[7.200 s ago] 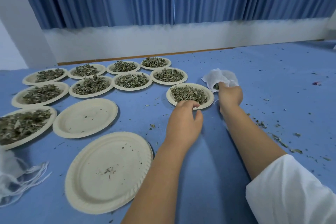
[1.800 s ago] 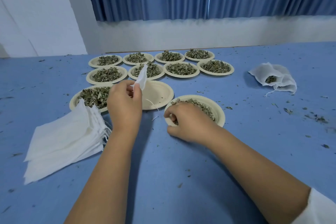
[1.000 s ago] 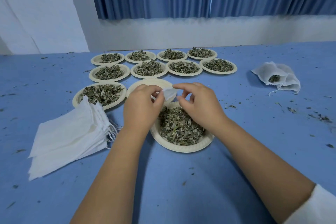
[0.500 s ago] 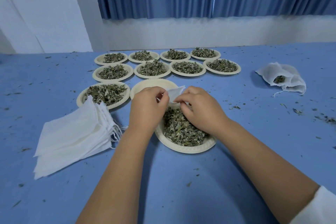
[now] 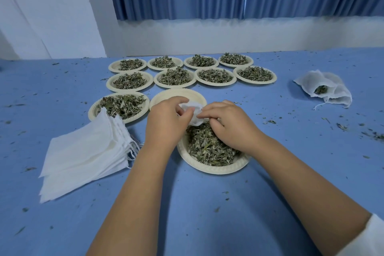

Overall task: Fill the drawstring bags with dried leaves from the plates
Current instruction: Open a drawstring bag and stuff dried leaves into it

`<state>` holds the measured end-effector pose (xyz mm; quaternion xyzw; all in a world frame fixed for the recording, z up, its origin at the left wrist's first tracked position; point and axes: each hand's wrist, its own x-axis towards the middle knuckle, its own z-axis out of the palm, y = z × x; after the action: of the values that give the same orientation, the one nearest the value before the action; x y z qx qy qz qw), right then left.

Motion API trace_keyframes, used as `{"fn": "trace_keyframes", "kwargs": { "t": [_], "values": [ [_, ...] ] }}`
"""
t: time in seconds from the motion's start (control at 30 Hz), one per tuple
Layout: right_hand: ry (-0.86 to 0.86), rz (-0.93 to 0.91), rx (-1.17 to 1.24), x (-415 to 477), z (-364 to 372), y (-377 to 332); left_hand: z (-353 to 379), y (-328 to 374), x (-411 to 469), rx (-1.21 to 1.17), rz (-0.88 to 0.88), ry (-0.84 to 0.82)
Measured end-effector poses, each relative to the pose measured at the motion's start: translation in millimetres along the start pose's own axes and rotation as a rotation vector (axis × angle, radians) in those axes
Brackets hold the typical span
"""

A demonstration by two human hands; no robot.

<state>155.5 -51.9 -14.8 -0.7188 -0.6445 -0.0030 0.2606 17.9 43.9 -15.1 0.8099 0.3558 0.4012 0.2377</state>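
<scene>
Pinching the drawstring bag (image 5: 194,110), surely soft and light, by its floppy mouth with left hand (image 5: 166,122) and right hand (image 5: 230,124), above crumbly dried leaves (image 5: 207,145) on a plate (image 5: 212,168).

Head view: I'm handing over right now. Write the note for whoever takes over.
Left grip and right grip: both pinch the mouth of one bag over the near plate of leaves.
Spare bags: stacked flat, left of that plate.
Done: bag pile far right, leaves showing in one; empty plate behind the grips.
Left: open this bag, fill it, then work through the nine other full plates.
</scene>
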Motion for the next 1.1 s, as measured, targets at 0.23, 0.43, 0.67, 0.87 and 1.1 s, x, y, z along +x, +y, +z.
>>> {"fn": "trace_keyframes", "kwargs": {
  "t": [0.23, 0.43, 0.67, 0.87, 1.1],
  "values": [
    [0.02, -0.009, 0.069, 0.5, -2.5, 1.0, -2.7, -0.8, 1.0, 0.022, 0.007, 0.082],
    [-0.05, -0.014, 0.102, -3.0, -11.8, 5.6, 0.0, -2.4, 1.7, 0.041, -0.062, 0.041],
    [-0.29, 0.0, 0.045, -7.4, -18.8, 8.9, 1.5, -0.1, 0.1, 0.019, -0.044, 0.066],
    [-0.296, 0.036, 0.031, -6.9, -12.0, 7.6, 2.9, -0.7, 0.6, 0.004, -0.089, 0.053],
    [-0.121, 0.13, 0.292, -6.9, -22.7, 6.0, 1.5, 0.5, 0.5, -0.011, -0.104, 0.059]
  ]
}}
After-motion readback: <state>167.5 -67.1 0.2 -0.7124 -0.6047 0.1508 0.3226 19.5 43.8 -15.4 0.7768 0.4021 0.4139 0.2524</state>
